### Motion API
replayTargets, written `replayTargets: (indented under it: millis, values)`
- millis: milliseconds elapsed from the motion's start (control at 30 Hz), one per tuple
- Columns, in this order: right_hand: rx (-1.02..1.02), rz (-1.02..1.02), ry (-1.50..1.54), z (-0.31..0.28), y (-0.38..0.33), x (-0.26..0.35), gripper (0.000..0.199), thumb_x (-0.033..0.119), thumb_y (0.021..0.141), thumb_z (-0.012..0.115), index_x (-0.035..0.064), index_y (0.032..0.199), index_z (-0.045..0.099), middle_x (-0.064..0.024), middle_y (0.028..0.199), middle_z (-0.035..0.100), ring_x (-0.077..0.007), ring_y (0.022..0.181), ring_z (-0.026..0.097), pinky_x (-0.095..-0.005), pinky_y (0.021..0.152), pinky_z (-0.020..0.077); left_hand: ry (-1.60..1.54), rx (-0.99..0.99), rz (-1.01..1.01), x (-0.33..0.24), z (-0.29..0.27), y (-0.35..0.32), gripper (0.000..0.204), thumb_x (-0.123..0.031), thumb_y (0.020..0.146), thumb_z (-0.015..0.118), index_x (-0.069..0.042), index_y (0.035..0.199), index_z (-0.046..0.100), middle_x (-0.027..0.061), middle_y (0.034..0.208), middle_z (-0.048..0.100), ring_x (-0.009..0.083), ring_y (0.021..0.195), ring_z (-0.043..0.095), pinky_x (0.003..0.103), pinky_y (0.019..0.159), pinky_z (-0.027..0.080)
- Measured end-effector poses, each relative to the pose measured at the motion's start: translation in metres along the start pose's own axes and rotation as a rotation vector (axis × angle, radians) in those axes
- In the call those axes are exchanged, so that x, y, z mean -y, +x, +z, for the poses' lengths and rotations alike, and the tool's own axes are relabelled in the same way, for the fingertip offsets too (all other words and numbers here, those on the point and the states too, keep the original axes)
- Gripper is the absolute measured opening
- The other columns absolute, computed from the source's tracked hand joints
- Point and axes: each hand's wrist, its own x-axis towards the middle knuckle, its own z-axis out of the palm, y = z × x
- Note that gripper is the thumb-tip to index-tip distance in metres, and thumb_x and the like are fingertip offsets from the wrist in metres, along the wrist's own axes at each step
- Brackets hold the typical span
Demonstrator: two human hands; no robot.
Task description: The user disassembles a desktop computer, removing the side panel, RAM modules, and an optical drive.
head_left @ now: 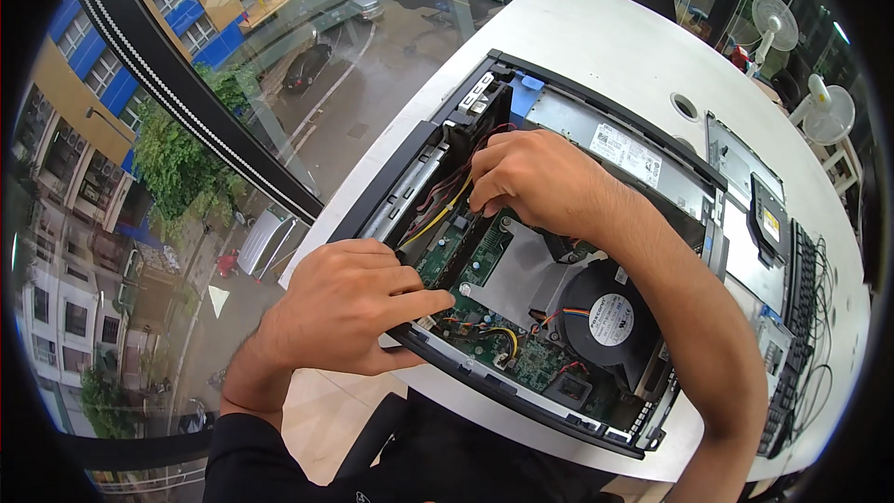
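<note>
An opened desktop computer case [568, 424] lies on the white table, its green circuit board [484, 340] exposed. My left hand [349, 303] straddles the near-left corner, thumb along the outer wall and index finger reaching inside. My right hand [531, 177] bends in from the right with fingers pinched together by the cables [445, 210]; its fingertips meet the far end of a dark upright strip [461, 256] that looks like a memory module. What they pinch is hidden. A round black blower fan [610, 317] and a silver metal drive or power unit [633, 154] sit under and beside my right forearm.
On the table [596, 28] to the right lie a metal cover panel [740, 154], a black part with a yellow label [768, 219], and a black keyboard [799, 289] with tangled cable. White fans [827, 112] stand beyond. A window with a dark frame [186, 102] borders the left.
</note>
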Motion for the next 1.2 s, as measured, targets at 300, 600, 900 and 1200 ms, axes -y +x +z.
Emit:
replayTargets:
  millis: [300, 600, 900, 1200]
  values:
    - [-0.019, 0.004, -0.026, 0.000, -0.002, 0.003, 0.023, -0.008, 0.069, 0.071, 0.0057, 0.087, 0.077, -0.0052, 0.087, 0.070, -0.0228, 0.087, 0.071, -0.0348, 0.075, 0.0573, -0.037, 0.028, 0.003, 0.004, 0.004, -0.002, 0.043, -0.026, 0.053, 0.088, -0.013, 0.090, 0.072, 0.0014, 0.093, 0.070, 0.0221, 0.081, 0.069, 0.034, 0.070, 0.055]
    - [-0.141, -0.010, 0.019, -0.012, -0.001, 0.003, 0.015, -0.004, 0.071, 0.071, 0.0048, 0.083, 0.076, -0.0066, 0.087, 0.070, -0.0258, 0.085, 0.067, -0.0360, 0.075, 0.0554, -0.065, -0.108, -0.012, 0.006, 0.006, -0.003, 0.041, -0.025, 0.056, 0.088, -0.012, 0.088, 0.068, 0.0018, 0.091, 0.068, 0.0233, 0.081, 0.069, 0.033, 0.068, 0.054]
    - [-0.351, -0.021, -0.078, -0.049, -0.012, 0.011, 0.015, -0.001, 0.071, 0.074, 0.0094, 0.080, 0.077, -0.0050, 0.083, 0.068, -0.0278, 0.091, 0.060, -0.0397, 0.085, 0.0486, -0.280, -0.280, 0.183, 0.004, -0.007, 0.008, 0.061, -0.052, 0.059, 0.087, -0.006, 0.095, 0.071, 0.0070, 0.093, 0.067, 0.0278, 0.083, 0.066, 0.035, 0.075, 0.052]
    - [-0.544, 0.157, 0.139, -0.107, -0.086, 0.080, 0.024, -0.017, 0.076, 0.066, -0.0004, 0.092, 0.072, -0.0088, 0.091, 0.065, -0.0197, 0.083, 0.067, -0.0301, 0.073, 0.0552, -0.513, -0.404, 0.176, -0.020, -0.030, 0.048, 0.019, -0.005, 0.073, 0.082, -0.002, 0.081, 0.065, 0.0057, 0.080, 0.064, 0.0161, 0.071, 0.061, 0.029, 0.066, 0.048]
